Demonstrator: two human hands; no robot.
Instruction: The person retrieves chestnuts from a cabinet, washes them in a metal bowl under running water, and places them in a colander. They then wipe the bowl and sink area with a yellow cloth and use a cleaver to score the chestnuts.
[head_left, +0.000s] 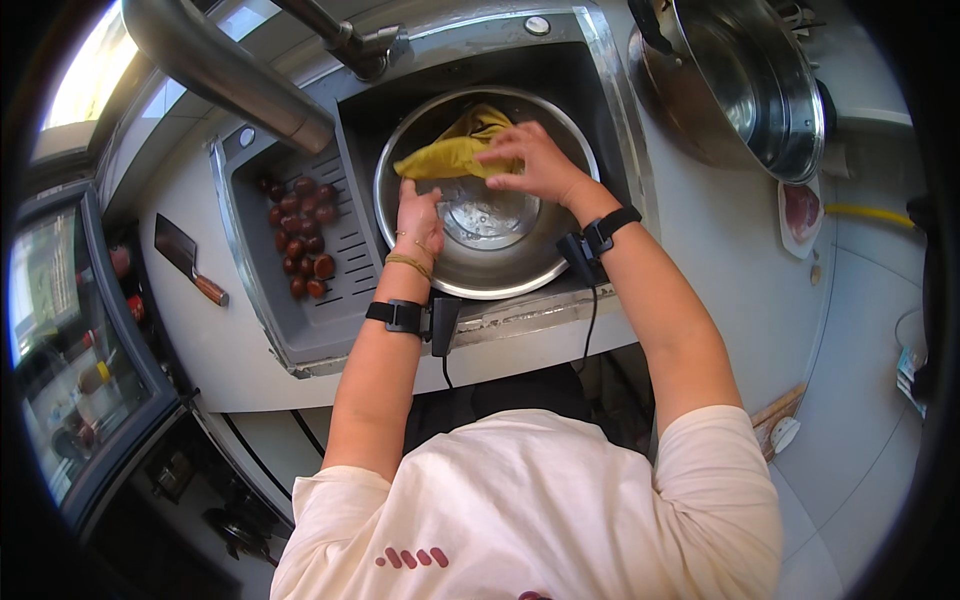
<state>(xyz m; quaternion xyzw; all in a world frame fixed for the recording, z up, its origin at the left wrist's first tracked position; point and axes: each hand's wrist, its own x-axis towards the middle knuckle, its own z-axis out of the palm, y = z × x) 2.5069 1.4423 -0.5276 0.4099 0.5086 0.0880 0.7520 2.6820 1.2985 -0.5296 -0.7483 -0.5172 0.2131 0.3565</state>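
A wide stainless steel bowl (491, 283) sits in the larger sink basin, with some clear water at its bottom. A crumpled yellow cloth (442, 155) lies at the bowl's far side. At the cloth's near left end is my left hand (420, 221), thumb and forefinger apart, a fingertip touching or very close to the lower edge. My right hand (538, 163) is over the cloth's right end with fingers spread and slightly blurred; whether they touch it is hard to tell. Both wrists wear black straps with small devices and cables.
Several chestnuts (304, 225) lie in the ribbed left basin, under a metal faucet (247, 90). A cleaver (180, 251) rests on the left counter. To the right are a large steel pot (694, 112) and raw meat on a white tray (801, 210).
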